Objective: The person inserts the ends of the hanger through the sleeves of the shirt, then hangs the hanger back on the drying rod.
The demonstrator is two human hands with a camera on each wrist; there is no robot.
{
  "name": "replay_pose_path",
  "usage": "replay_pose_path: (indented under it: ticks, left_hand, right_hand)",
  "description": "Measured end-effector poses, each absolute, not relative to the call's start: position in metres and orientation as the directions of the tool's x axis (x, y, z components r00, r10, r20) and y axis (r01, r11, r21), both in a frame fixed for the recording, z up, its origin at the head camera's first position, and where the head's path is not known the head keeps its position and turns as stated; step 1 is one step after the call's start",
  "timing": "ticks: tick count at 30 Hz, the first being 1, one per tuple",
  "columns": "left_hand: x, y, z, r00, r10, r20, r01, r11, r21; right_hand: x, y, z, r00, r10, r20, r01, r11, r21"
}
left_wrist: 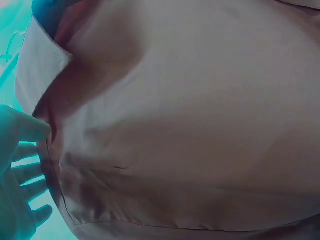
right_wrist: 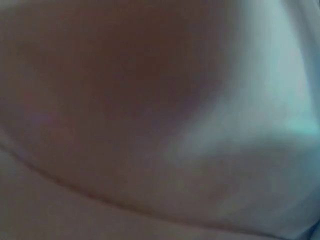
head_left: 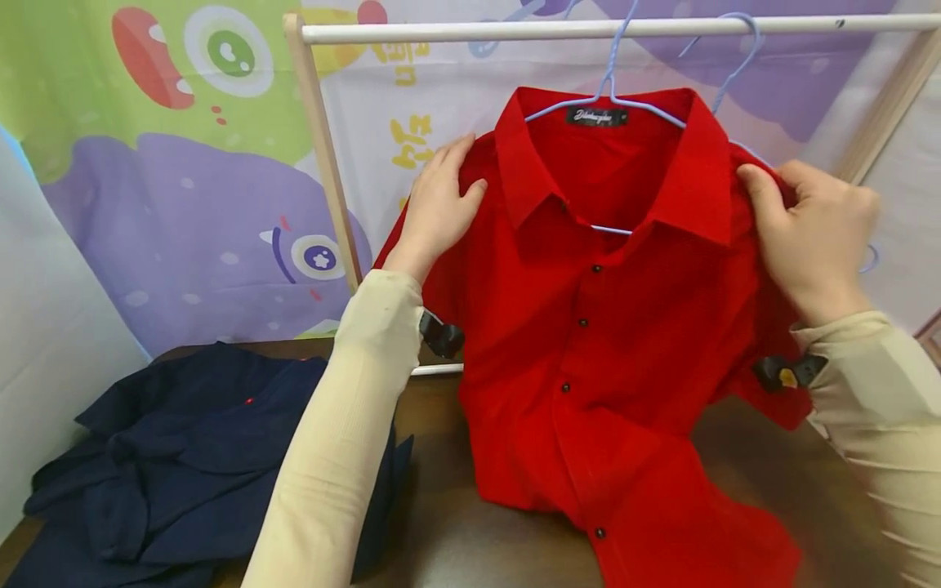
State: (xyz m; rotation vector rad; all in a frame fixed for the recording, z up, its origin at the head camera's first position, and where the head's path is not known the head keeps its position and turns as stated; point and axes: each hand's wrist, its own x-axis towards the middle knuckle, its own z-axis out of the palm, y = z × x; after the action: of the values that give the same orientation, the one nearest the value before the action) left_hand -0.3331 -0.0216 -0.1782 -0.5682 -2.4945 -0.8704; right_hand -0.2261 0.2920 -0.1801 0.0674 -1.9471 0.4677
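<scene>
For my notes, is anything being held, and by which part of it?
The right grip pinches the red, collared cloth shirt by the shoulder on that side. The left grip touches the other shoulder; whether it holds is unclear.

Shirt (head_left: 654, 327) is red with dark buttons (head_left: 565, 388); hanger (head_left: 609, 80), pale blue; garment (head_left: 198, 465) at left, navy; counter (head_left: 485, 547), brown; far backdrop (head_left: 198, 212) bears green and purple cartoon creatures.

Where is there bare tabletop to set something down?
Bare tabletop shows between the navy clothing and the red shirt, and between the shirt and the person's right sleeve. Crowded: left side, under clothing; middle, hidden by the shirt.
</scene>
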Motion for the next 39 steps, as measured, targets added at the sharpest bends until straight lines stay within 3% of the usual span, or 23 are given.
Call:
replay_pose_path:
  ticks: [16, 23, 29, 39]
  left_hand:
    - [-0.346, -0.019, -0.21, -0.86, 0.256, 0.442, 0.481, 0.697, 0.531]
    - [-0.344, -0.021, -0.22, -0.848, 0.239, 0.473, 0.492, 0.684, 0.539]
    - [-0.344, -0.026, -0.225, -0.849, 0.242, 0.469, 0.494, 0.676, 0.546]
    - [-0.338, -0.039, -0.234, -0.843, 0.192, 0.502, 0.497, 0.635, 0.592]
  right_hand:
    - [-0.246, 0.298, -0.203, -0.409, 0.115, 0.905, -0.244, 0.942, -0.23]
    - [-0.245, 0.294, -0.201, -0.536, 0.141, 0.832, -0.215, 0.931, -0.296]
    - [-0.243, 0.291, -0.199, -0.608, 0.142, 0.781, -0.199, 0.925, -0.324]
    - [-0.243, 0.289, -0.208, -0.607, 0.242, 0.757, -0.155, 0.898, -0.412]
